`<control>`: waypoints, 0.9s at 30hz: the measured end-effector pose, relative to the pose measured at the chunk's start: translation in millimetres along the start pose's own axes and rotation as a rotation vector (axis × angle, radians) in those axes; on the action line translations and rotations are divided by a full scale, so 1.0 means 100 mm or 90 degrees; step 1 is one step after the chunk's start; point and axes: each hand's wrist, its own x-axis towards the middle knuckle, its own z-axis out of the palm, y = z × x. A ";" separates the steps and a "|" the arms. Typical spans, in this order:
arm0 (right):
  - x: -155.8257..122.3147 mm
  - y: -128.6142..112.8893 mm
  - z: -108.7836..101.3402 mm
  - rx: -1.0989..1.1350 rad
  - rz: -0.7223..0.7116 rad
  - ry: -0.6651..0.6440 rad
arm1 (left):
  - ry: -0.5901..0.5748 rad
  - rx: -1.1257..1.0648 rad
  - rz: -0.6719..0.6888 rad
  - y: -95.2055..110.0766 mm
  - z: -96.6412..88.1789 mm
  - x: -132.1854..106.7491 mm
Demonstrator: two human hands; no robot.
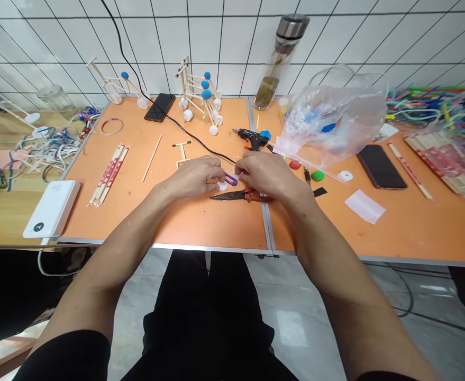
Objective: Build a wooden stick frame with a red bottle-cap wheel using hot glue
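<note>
My left hand [200,175] is closed over the middle of the table, fingers curled and tips pressed together. Facing it, my right hand [259,170] is closed too, with thumb and fingers pinched. In the gap between them is a bent purple loop [231,180], touching or nearly touching my left fingertips; what either hand grips is hidden. A white disc [222,186] shows just below the loop. Pliers with orange handles [232,196] lie below, partly under my right hand. Behind my left hand is a small wooden stick frame [182,151] with a black-tipped crossbar.
A black glue gun [256,138] lies behind my right hand, its cable crossing the table. Stick models with blue balls [206,94] stand by the wall. A tall bottle [267,87], plastic bag [331,127], phone [382,166], wrapped chopsticks [109,174] and power bank [52,209] surround the workspace.
</note>
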 end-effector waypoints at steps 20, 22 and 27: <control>-0.09 -0.12 0.03 0.131 -0.134 0.006 | 0.376 -0.081 -0.211 -0.16 -0.14 0.04; -0.09 -0.09 0.02 0.146 -0.155 0.007 | 0.380 -0.079 -0.211 -0.15 -0.14 0.04; -0.02 -0.12 0.01 0.123 -0.216 -0.075 | 0.371 -0.072 -0.214 -0.13 -0.14 0.04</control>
